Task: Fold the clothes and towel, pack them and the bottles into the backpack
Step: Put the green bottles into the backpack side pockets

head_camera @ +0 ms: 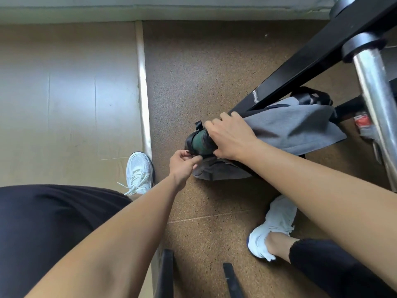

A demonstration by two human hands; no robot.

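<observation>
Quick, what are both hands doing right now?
Left hand: pinches the edge of the backpack, maybe a zipper pull.
Right hand: grips the green bottle sticking out of the backpack.

even, soft daylight; glare on the steel bar point(373, 108); wide-angle bending at edges.

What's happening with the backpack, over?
Left hand pinches backpack edge. Right hand grips green item at its mouth. Black frame bar crosses above backpack.
</observation>
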